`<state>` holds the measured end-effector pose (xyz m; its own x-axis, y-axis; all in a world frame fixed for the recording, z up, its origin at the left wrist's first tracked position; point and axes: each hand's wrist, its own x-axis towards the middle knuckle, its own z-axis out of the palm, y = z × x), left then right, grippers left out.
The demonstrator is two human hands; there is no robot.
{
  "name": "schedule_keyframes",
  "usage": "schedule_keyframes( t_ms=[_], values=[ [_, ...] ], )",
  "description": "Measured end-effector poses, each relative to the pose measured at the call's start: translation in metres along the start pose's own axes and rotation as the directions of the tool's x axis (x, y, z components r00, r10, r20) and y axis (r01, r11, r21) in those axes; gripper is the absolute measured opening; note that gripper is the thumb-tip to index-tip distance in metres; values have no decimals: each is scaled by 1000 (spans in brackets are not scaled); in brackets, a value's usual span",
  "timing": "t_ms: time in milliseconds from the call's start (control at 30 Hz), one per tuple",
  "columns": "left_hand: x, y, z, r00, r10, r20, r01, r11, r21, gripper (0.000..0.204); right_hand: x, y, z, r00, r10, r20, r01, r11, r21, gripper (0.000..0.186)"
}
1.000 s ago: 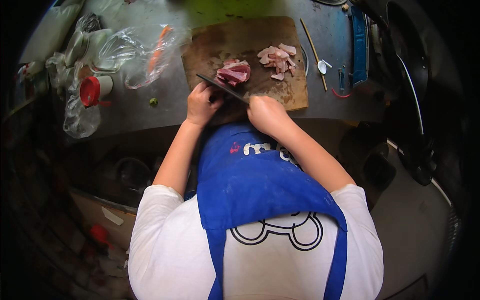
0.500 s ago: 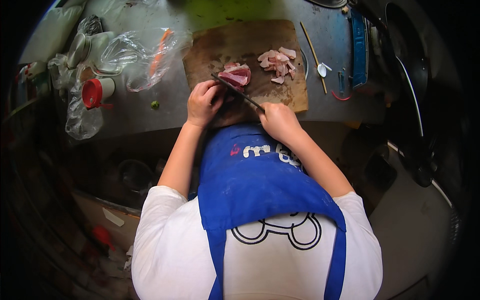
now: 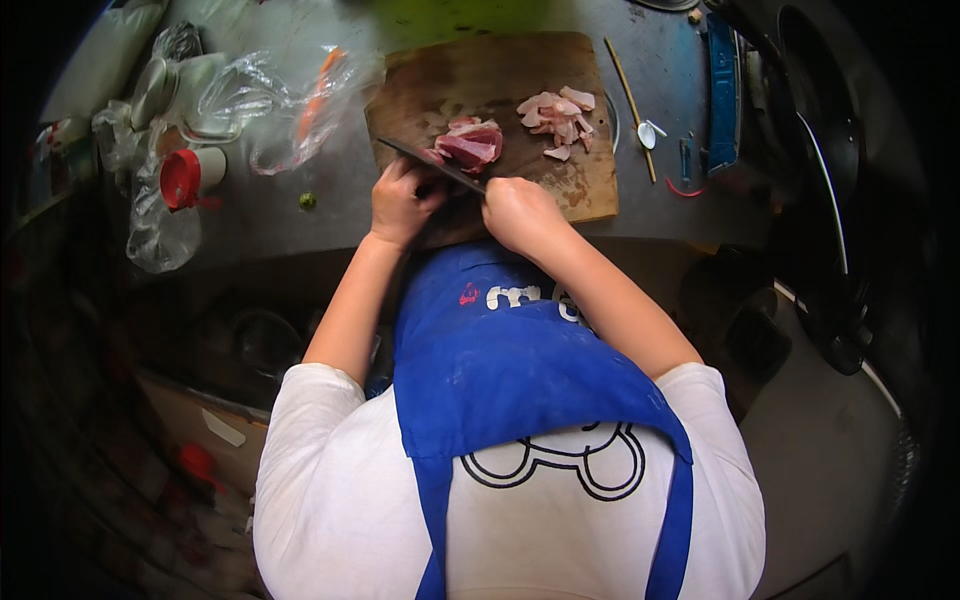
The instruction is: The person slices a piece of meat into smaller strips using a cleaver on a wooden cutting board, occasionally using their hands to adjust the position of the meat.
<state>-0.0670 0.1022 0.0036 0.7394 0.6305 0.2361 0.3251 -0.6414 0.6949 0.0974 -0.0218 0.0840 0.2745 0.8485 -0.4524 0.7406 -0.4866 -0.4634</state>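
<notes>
A knife (image 3: 433, 165) is gripped in my right hand (image 3: 524, 214), its dark blade slanting up and left over the near left part of the wooden cutting board (image 3: 490, 75). Close beneath the blade, my left hand (image 3: 401, 207) has its fingers curled in at the board's left edge. What those fingers press or hold is hidden by the hand and the knife. Just beyond the blade lies a chunk of red raw meat (image 3: 470, 144) with paler edges. Toward the board's right side sits a pile of pale pink meat slices (image 3: 557, 116).
Left on the metal counter (image 3: 300, 232) are a crumpled clear plastic bag (image 3: 285, 115), a red-lidded container (image 3: 181, 180) and a small green piece (image 3: 307, 200). To the right lie a wooden stick (image 3: 625, 85), a white spoon (image 3: 646, 136) and a blue tray-like thing (image 3: 722, 95).
My right hand and the knife have shifted left, and the blade tip now reaches past my left hand's fingers. The red meat chunk shows more fully beyond the blade.
</notes>
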Motion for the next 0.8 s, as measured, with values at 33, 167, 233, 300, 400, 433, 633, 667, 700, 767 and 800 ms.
schedule_keyframes(
  t_ms=[33,167,233,300,400,433,633,667,700,767,800],
  values=[
    [-1,-2,1,1000,10,22,-11,1000,12,18,5,-2,1,1000,5,13,-5,1000,8,20],
    [-6,-9,-3,990,106,94,-109,994,28,20,10,-4,9,1000,26,16,-27,999,22,20],
    [-3,-12,-9,980,148,130,-153,988,30,22,8,-5,10,1000,18,7,-18,1000,-3,18],
    [-1,-11,-16,986,141,89,-145,988,46,22,1,-2,5,1000,13,21,-13,1000,-20,18],
    [-1,-15,-18,997,40,71,-45,996,73,20,-16,11,-1,999,23,35,-21,998,-52,18],
    [-2,-15,-18,998,-13,68,8,997,81,19,-24,17,-2,999,28,42,-25,997,-67,18],
    [-4,-9,-8,995,-85,-61,83,996,-27,21,-55,40,-13,991,96,90,-86,990,-109,24],
    [-6,-8,-6,988,-140,-67,137,989,-49,21,-56,44,-13,992,94,81,-86,991,-98,25],
    [-6,-6,-4,978,-195,-71,190,979,-71,22,-57,48,-13,993,94,71,-88,992,-88,26],
    [-5,-4,-4,983,-176,-41,175,984,-32,24,-57,52,-14,992,104,69,-104,995,-10,29],
    [-3,-3,-6,994,-106,-5,106,994,29,25,-58,50,-16,991,121,65,-122,992,19,29]
  ],
)
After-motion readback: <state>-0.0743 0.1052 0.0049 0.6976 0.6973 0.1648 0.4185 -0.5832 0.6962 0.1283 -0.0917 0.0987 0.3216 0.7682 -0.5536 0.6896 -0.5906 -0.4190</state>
